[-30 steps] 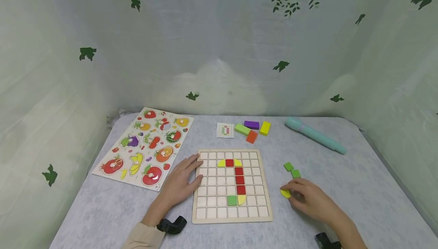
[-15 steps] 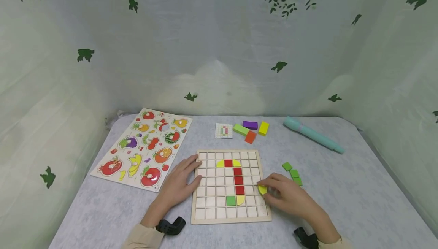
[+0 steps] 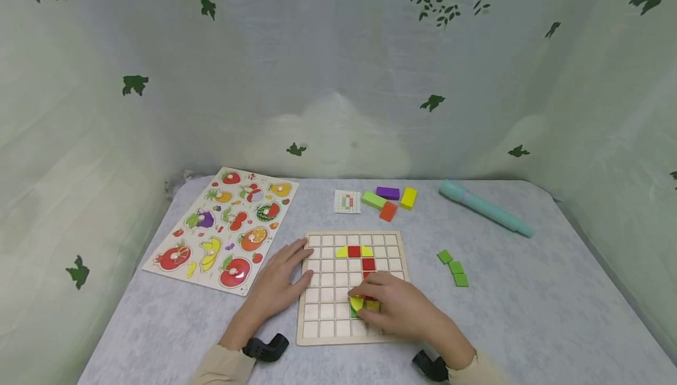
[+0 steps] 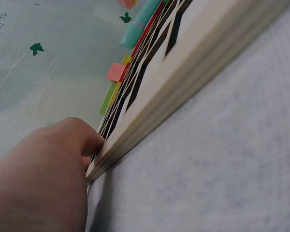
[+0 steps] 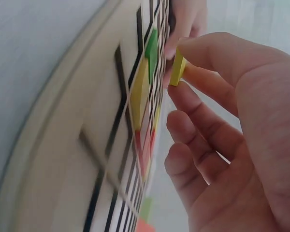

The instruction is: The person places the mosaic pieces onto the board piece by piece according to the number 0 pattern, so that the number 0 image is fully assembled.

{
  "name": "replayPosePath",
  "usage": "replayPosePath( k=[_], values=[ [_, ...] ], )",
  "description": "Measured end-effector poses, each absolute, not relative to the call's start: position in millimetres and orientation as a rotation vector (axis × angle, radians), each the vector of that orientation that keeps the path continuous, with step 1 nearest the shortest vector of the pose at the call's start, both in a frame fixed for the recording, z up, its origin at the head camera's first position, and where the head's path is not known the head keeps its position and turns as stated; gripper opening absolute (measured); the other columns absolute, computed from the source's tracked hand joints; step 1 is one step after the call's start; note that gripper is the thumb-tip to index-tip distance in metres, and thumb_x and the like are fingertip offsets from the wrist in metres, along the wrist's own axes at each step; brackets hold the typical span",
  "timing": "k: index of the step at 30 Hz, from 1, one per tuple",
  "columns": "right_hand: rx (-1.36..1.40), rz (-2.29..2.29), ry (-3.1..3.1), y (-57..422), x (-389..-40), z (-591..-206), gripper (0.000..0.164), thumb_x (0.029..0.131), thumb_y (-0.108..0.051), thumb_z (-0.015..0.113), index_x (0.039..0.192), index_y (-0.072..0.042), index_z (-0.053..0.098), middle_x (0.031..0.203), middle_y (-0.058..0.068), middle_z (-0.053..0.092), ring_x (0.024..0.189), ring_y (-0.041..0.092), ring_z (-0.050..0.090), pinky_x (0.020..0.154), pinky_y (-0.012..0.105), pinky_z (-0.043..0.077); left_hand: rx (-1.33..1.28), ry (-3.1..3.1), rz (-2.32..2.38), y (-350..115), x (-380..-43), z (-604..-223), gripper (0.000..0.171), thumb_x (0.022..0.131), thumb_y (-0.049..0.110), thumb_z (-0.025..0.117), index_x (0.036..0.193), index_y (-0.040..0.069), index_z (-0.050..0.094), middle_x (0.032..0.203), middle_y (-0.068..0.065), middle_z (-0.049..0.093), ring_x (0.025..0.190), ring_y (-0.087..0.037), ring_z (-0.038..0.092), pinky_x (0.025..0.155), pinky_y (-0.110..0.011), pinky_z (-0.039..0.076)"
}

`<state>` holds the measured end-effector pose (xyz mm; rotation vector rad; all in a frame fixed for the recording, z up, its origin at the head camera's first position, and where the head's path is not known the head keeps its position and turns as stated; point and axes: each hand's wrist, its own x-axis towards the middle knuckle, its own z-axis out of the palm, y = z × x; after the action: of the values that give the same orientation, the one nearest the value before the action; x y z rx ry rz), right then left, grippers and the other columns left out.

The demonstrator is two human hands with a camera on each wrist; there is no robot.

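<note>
A wooden grid board point(image 3: 317, 329) lies in the middle of the table, with red, yellow and green tiles set in some of its squares. My left hand point(image 3: 277, 276) rests along the board's left edge, fingers relaxed and extended, its thumb point(image 4: 89, 140) right at the rim in the left wrist view. Over the lower part of the board, my right hand point(image 3: 399, 305) pinches a yellow tile with a rounded edge point(image 5: 178, 70) between thumb and fingertips. In the head view that tile overlaps the green tile point(image 5: 152, 50) in the board, and the hand covers some red tiles.
Loose green tiles point(image 3: 456, 267) lie right of the board. Behind it are a small pattern card point(image 3: 347, 201) and several coloured blocks point(image 3: 388, 211). A fruit puzzle board point(image 3: 227, 229) sits at the left, a teal tube-like object point(image 3: 486, 208) at the back right.
My right hand has carried the yellow tile leftward from the table beside the green tiles to over the lower middle of the board. The left hand has stayed at the board's edge.
</note>
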<state>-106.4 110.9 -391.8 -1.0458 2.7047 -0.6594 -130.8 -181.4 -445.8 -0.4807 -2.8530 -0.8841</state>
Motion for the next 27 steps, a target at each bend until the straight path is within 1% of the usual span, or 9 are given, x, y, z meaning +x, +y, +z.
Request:
replayPosePath(
  k=[4, 9, 13, 16, 20, 27],
  values=[
    [-1.144, -0.671, 2.686, 98, -106, -394, 0.026, 0.096, -0.033, 0.073, 0.122, -0.026, 0.075, 0.115, -0.015, 0.069, 0.104, 0.004, 0.059, 0.09, 0.024, 0.056, -0.472, -2.861, -0.886, -182, -130, -446, 0.049, 0.097, 0.032, 0.07, 0.142, 0.013, 0.063, 0.161, -0.006, 0.046, 0.148, -0.033, 0.043, 0.121, -0.055, 0.038],
    [-1.215, -0.648, 2.674, 89, -106, -397, 0.026, 0.097, -0.032, 0.073, 0.123, -0.026, 0.075, 0.116, -0.016, 0.07, 0.107, 0.005, 0.06, 0.088, 0.024, 0.056, -0.477, -2.856, -0.89, -182, -130, -447, 0.049, 0.097, 0.032, 0.07, 0.142, 0.013, 0.063, 0.161, -0.005, 0.046, 0.148, -0.034, 0.043, 0.12, -0.056, 0.038],
    [-1.232, -0.617, 2.667, 88, -108, -398, 0.028, 0.097, -0.033, 0.073, 0.124, -0.027, 0.075, 0.117, -0.017, 0.07, 0.107, 0.005, 0.06, 0.089, 0.023, 0.056, -0.48, -2.857, -0.879, -182, -131, -447, 0.049, 0.097, 0.033, 0.069, 0.142, 0.013, 0.063, 0.161, -0.005, 0.046, 0.148, -0.032, 0.043, 0.121, -0.055, 0.037],
    [-1.243, -0.611, 2.65, 89, -109, -398, 0.029, 0.098, -0.033, 0.072, 0.126, -0.028, 0.075, 0.116, -0.016, 0.07, 0.105, 0.005, 0.058, 0.087, 0.022, 0.055, -0.476, -2.857, -0.872, -182, -131, -448, 0.049, 0.097, 0.033, 0.069, 0.142, 0.013, 0.063, 0.161, -0.005, 0.045, 0.149, -0.032, 0.043, 0.121, -0.055, 0.037],
    [-1.238, -0.619, 2.621, 89, -110, -399, 0.029, 0.099, -0.029, 0.071, 0.128, -0.029, 0.074, 0.116, -0.014, 0.068, 0.105, 0.005, 0.057, 0.086, 0.021, 0.054, -0.47, -2.86, -0.867, -181, -132, -447, 0.05, 0.097, 0.034, 0.069, 0.142, 0.014, 0.063, 0.161, -0.005, 0.045, 0.149, -0.033, 0.042, 0.121, -0.055, 0.037],
    [-1.227, -0.644, 2.62, 90, -107, -399, 0.031, 0.099, -0.024, 0.071, 0.13, -0.029, 0.073, 0.12, -0.012, 0.067, 0.107, 0.005, 0.059, 0.087, 0.022, 0.056, -0.463, -2.86, -0.872, -181, -131, -447, 0.05, 0.097, 0.033, 0.07, 0.142, 0.013, 0.063, 0.161, -0.005, 0.045, 0.148, -0.034, 0.042, 0.121, -0.056, 0.038]
  ],
)
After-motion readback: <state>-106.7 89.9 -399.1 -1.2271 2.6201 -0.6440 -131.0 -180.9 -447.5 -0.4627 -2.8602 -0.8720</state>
